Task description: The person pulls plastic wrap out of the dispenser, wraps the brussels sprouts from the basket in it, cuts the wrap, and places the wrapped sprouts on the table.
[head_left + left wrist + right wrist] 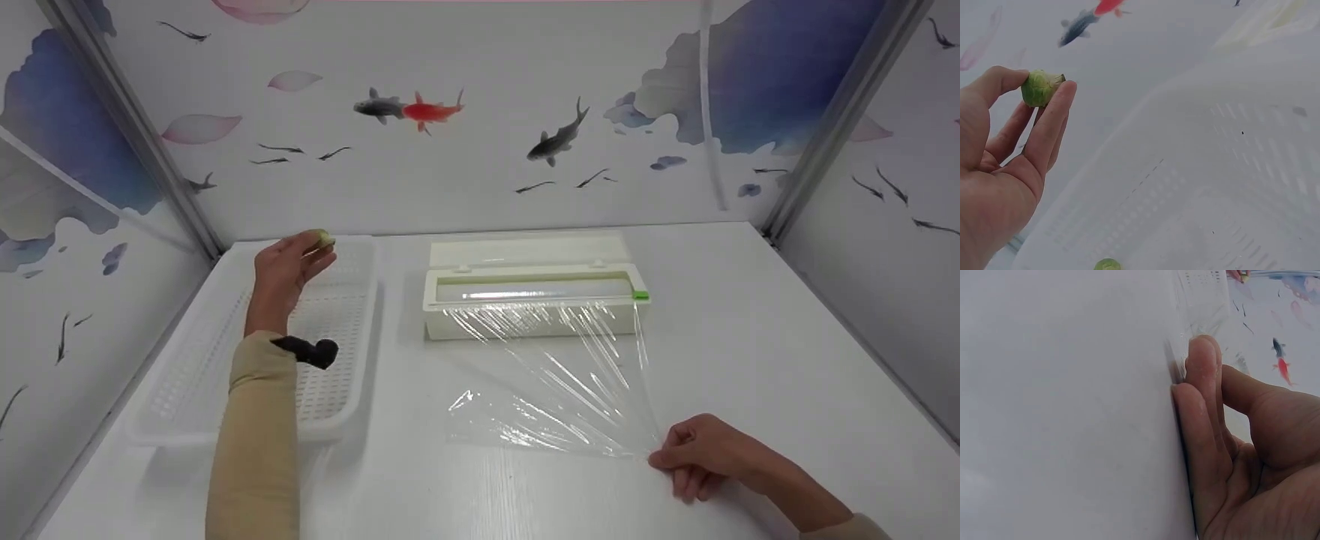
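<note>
My left hand (pixel 281 274) is raised over the far end of a white plastic basket (pixel 367 330). Between its thumb and fingers it pinches a Brussels sprout (pixel 1041 88), green with a pale stem end. A second sprout (pixel 1108 264) shows at the bottom edge of the left wrist view, inside the basket. Low on the right, my right hand (pixel 705 454) pinches the near right corner of a sheet of cling film (pixel 555 390). The film runs back, creased and pulled taut toward that corner, to a cream cling film dispenser box (pixel 525 322) with its lid folded back.
A green slide cutter (pixel 640 295) sits at the right end of the box's front edge. The white table (pixel 750 337) is bounded by printed panels with fish (pixel 431 112) at the back and sides. A small black camera (pixel 319 352) is strapped to the left wrist.
</note>
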Demonstrator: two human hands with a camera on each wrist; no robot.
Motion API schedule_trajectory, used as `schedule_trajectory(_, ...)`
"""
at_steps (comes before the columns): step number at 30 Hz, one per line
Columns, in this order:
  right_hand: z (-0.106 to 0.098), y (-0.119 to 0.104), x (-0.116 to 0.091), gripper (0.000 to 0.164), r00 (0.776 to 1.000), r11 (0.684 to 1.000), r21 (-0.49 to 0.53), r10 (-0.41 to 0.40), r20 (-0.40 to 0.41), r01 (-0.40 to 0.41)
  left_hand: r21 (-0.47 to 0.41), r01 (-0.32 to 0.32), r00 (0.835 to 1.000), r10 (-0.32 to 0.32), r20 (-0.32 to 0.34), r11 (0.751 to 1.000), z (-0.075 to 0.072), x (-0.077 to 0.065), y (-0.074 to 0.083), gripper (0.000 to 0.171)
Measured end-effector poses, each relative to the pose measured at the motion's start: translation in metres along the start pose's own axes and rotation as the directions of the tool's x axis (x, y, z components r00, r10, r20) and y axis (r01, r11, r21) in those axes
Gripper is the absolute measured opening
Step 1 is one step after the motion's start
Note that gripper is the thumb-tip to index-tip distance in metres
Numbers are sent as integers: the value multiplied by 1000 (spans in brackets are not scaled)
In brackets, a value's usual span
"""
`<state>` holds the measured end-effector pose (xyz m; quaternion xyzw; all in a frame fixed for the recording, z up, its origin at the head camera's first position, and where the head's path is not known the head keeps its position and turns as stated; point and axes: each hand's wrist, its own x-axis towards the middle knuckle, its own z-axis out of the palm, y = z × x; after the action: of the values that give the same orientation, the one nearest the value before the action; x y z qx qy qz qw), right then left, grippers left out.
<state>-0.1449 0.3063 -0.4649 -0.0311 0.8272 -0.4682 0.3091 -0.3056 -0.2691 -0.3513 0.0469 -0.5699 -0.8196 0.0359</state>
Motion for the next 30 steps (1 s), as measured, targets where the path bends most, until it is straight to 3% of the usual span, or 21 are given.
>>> schedule_trajectory(9,-1,-2,0,32,1000,1000,1,5,5,-5,109,-99,994,94,47,989,7,-3,2,30)
schedule_trajectory(19,0,-5,0,33,1000,1000,-9,11,1,-11,165,-234,968,213,134,958,30,-18,0,30)
schedule_trajectory(30,1,-4,1,32,999,999,-35,30,-22,-31,222,-249,956,203,209,943,54,-45,-12,29)
